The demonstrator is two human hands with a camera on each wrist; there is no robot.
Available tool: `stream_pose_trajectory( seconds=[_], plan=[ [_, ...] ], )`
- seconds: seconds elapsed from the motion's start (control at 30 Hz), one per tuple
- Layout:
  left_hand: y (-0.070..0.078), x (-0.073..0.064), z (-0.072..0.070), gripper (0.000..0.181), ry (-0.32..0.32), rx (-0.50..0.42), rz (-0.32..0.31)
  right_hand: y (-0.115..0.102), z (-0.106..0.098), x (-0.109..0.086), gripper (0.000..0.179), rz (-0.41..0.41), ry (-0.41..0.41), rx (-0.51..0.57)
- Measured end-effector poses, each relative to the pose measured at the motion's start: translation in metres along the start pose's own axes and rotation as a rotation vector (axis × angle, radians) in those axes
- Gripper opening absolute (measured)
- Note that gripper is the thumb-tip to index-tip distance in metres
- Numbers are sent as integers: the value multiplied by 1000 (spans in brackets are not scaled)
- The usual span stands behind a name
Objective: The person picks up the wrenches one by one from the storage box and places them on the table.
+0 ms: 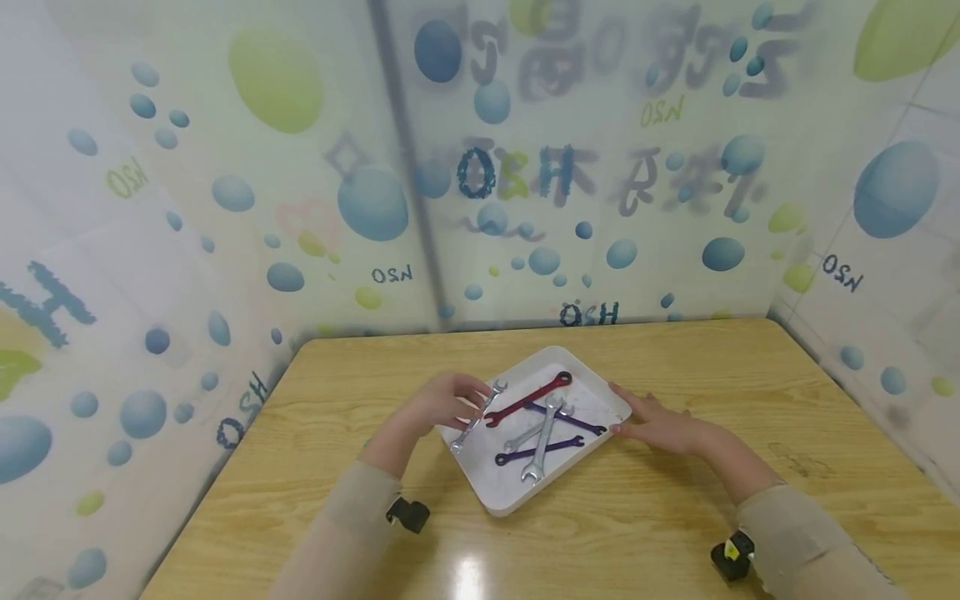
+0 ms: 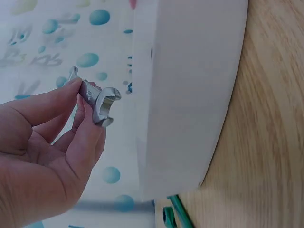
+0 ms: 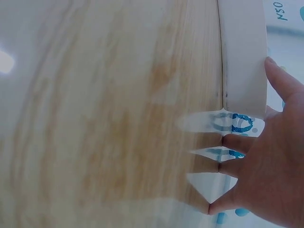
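A white tray lies turned at an angle on the table. Over its left side, my left hand pinches a silver wrench between thumb and fingers; its open end points toward the wrist camera. My right hand touches the tray's right corner, thumb at the rim and other fingers spread, some against the table. Inside the tray lie a red wrench, a purple wrench, another purple wrench partly covered, and a large silver wrench across more silver ones.
A green wrench lies on the wooden table beyond the tray, mostly behind my left hand in the head view. Patterned walls with blue and green drops enclose the table at the back and sides.
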State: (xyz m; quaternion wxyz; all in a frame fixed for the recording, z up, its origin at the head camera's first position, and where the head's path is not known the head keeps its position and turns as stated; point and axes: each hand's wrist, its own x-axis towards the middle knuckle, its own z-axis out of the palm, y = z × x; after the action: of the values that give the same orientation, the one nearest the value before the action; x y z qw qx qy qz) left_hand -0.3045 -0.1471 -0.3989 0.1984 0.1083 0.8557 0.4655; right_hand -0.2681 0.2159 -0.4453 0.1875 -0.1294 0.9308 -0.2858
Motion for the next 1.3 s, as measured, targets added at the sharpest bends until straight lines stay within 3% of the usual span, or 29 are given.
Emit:
stream_pose_trajectory(
  seconds=[0.13,0.33,0.67,1.03,1.13,1.3],
  plan=[
    [-5,-8,-11,31,50,-24,-20,-1,0,0,81,-5,2,0],
    [-14,-20,-36,32,74,-47,-25,-2,2,-1,81,-4,3,5],
    [-38,-38,-75,34,91,15,-40,1,5,1,82,-3,11,2],
    [-61,-25,-97,34,148,125,-99,2,2,-1,81,-7,30,-13],
    [-68,-20,-98,34,160,113,-140,2,3,-1,81,-14,27,-17],
    [-78,-13,-101,34,166,81,-151,3,3,0,81,-12,31,-23]
  ],
)
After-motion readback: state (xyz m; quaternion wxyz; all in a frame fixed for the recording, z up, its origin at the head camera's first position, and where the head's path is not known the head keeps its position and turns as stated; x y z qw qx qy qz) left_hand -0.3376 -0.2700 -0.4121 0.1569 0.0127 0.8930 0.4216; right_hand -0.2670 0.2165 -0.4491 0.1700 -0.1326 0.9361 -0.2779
